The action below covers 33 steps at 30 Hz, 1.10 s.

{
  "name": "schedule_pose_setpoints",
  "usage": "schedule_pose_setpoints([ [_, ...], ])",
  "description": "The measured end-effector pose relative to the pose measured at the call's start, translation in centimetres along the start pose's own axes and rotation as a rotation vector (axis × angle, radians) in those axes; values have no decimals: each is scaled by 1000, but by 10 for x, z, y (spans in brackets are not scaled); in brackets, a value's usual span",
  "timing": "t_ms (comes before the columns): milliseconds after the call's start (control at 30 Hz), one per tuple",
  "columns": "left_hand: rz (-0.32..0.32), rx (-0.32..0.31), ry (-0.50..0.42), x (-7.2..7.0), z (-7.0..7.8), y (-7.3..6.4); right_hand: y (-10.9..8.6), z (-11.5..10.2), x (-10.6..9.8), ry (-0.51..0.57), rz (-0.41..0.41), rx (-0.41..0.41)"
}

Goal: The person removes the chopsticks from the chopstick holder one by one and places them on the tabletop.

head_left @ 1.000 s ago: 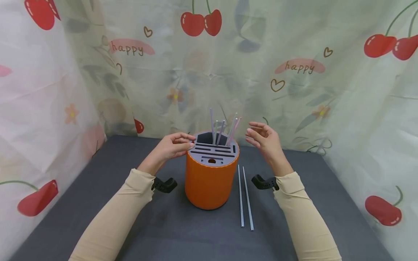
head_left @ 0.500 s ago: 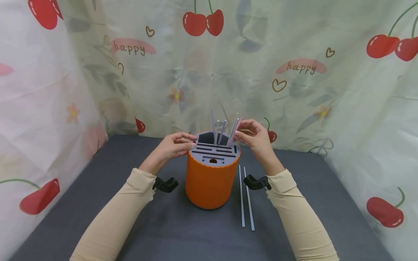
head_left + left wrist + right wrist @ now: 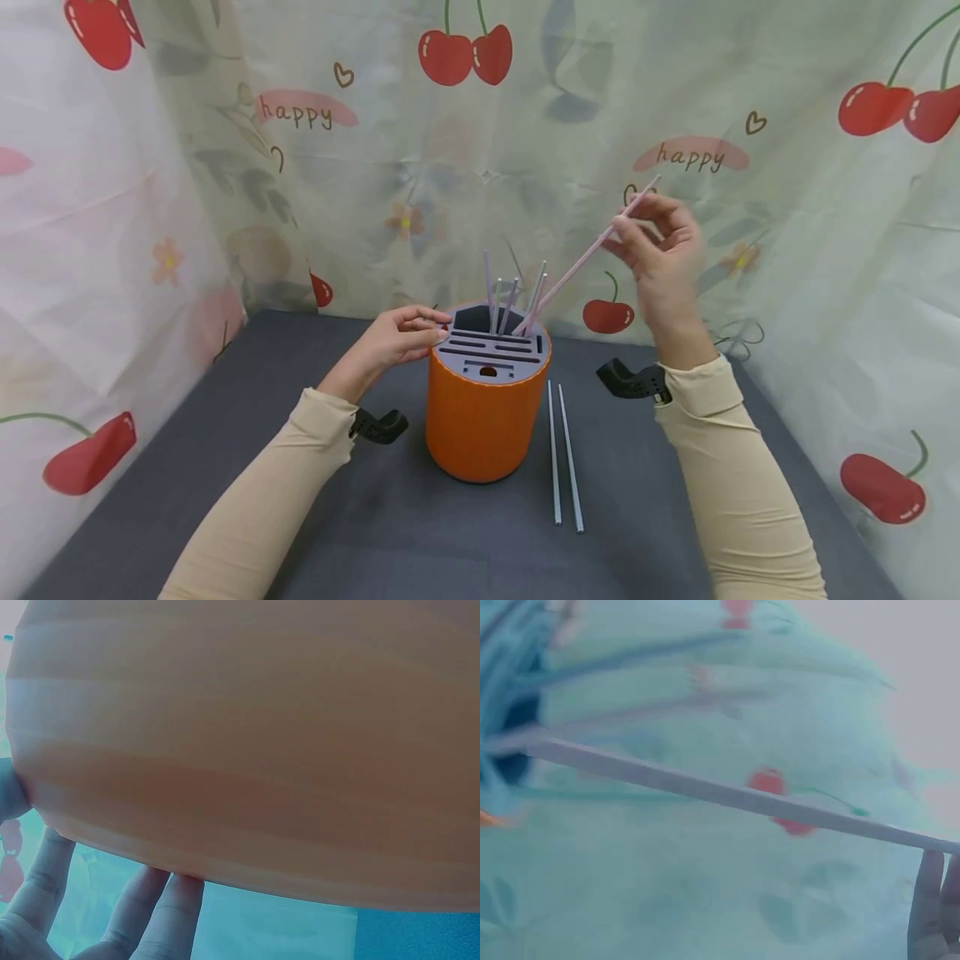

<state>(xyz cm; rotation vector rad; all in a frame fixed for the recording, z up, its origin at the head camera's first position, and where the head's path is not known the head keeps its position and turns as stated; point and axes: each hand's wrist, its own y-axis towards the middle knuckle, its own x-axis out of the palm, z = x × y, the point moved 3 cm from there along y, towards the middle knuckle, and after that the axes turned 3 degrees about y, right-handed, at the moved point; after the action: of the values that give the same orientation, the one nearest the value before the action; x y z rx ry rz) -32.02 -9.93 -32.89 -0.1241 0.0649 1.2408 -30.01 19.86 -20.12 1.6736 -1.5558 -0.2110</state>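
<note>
Removal of a pink stick (image 3: 577, 265) from an orange holder (image 3: 480, 425) seems the step in hand; a clear lift is likely called for. The stick is pinched, tilted, by the right hand (image 3: 663, 250), lower end at the holder's top. The holder is touched, ungripped, by the left hand (image 3: 405, 335); more fingers (image 3: 184, 911) are shown by the left wrist view.

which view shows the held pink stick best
The head view: the pink stick shows from the holder to beyond the right hand. The right wrist view crops its upper end; the left wrist view lacks it.
</note>
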Motion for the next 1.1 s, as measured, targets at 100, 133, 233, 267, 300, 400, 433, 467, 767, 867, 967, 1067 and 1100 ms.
schedule_pose_setpoints([
  [100, -6, -2, -2, 0, 0, 0, 13, -30, -9, 42, 101, -75],
  [133, -9, -3, -1, 0, -1, 0, 15, -35, -15, 27, 128, -78],
  [233, -10, -4, -1, 0, -1, 0, 16, -35, -36, -25, 184, -8],
  [267, -7, -5, 0, 0, -1, 0, 14, -29, -44, -69, 184, 34],
  [300, -4, -5, 0, 0, -1, 0, 11, -20, -51, -121, 179, 84],
  [400, 7, -6, 5, 0, -1, 1, -4, 15, -76, -350, 105, 283],
  [433, 8, -6, 5, 0, -1, 1, -11, 29, -84, -446, 67, 336],
  [467, 11, -7, 4, 0, -1, 1, -19, 41, -92, -539, 27, 393],
  [767, -18, 1, -1, 0, 1, 0, -97, 134, -151, -835, -60, 825],
  [867, -24, 6, 1, 0, 1, 1, -114, 152, -161, -855, -17, 925],
  [967, -22, 1, -2, -1, 0, 1, -124, 165, -167, -850, 20, 979],
  [1067, -17, -3, 1, -1, -1, 1, -129, 173, -168, -857, 29, 992],
  [1100, -15, -3, 2, -2, -1, 1, -130, 176, -169, -865, 32, 992],
])
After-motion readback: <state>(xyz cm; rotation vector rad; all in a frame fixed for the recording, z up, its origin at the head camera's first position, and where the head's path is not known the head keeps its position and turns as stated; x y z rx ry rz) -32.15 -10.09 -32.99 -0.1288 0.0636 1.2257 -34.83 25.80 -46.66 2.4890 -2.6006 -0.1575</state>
